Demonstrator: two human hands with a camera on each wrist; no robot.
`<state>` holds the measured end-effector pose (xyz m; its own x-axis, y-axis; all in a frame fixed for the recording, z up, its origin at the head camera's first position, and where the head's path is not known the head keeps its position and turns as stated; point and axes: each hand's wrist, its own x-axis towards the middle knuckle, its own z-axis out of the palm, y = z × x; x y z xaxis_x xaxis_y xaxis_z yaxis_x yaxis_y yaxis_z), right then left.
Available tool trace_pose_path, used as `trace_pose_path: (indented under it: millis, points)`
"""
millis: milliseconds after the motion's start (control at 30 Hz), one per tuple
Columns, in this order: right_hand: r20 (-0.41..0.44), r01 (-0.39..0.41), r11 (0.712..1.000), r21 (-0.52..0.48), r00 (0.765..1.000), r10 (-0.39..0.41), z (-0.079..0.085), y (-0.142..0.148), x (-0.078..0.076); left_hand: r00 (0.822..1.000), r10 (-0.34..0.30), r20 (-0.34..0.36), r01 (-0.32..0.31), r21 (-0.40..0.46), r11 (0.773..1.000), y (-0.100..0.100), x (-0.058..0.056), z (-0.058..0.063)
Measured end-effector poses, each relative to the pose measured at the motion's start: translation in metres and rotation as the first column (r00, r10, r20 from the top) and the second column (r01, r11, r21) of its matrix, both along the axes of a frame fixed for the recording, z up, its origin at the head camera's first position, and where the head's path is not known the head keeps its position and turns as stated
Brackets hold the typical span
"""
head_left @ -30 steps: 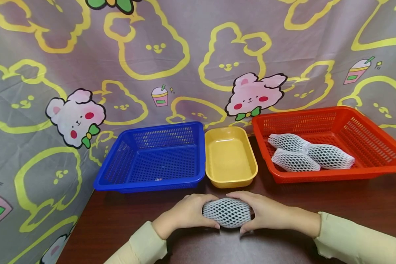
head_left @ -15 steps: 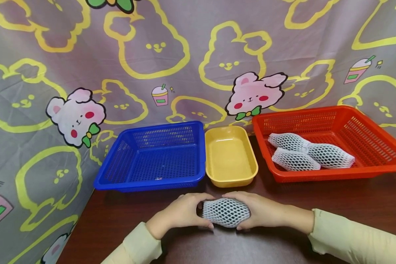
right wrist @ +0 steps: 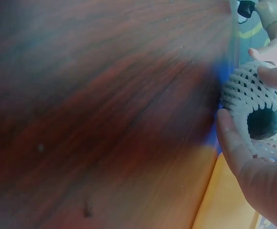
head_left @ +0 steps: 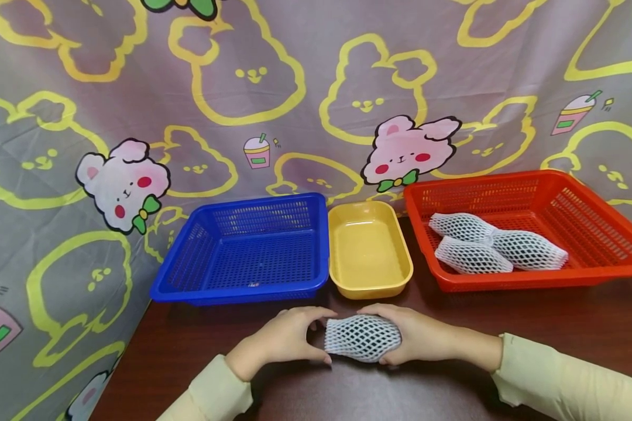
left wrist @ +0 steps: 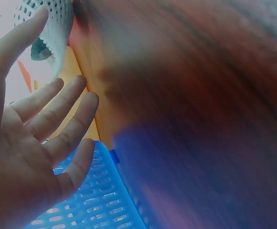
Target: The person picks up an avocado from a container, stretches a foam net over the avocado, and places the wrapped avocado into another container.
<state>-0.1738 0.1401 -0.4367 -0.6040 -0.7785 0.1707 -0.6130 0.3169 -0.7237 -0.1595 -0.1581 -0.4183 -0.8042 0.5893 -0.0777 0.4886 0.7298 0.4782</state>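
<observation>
A white foam fruit net (head_left: 362, 339) lies sideways just above or on the table in front of me, over a dark rounded item. In the right wrist view, that dark green item (right wrist: 266, 124) shows through the net's open end. My right hand (head_left: 426, 336) holds the net's right end between thumb and fingers. Around the left end, my left hand (head_left: 284, 338) keeps thumb and fingers spread, with a gap to the net. The left wrist view shows the fingers (left wrist: 74, 129) extended and nothing in the palm.
Behind the hands stand a blue basket (head_left: 160, 292), a yellow tray (head_left: 368, 251) and a red basket (head_left: 600, 272). Three netted items (head_left: 526, 248) lie inside the red one. A patterned curtain (head_left: 305, 70) hangs behind the dark wooden table (head_left: 189, 345).
My left hand has let go of the net and drawn left, away from its end. The right hand stays around the other end, and the net has barely shifted.
</observation>
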Motion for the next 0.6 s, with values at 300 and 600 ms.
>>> trace_pose_path:
  millis: [300,600]
  points:
    - [0.061,-0.005,0.999,-0.051,0.998,0.008,0.003,0.0021,-0.0005,1.0,-0.013,-0.018,0.013,-0.006,1.0,-0.0043,-0.0013,-0.0001]
    - [0.074,-0.002,0.995,-0.099,0.997,0.01,0.01,0.0069,-0.0032,0.998,-0.022,-0.062,0.023,0.015,1.0,-0.0075,-0.0021,0.0058]
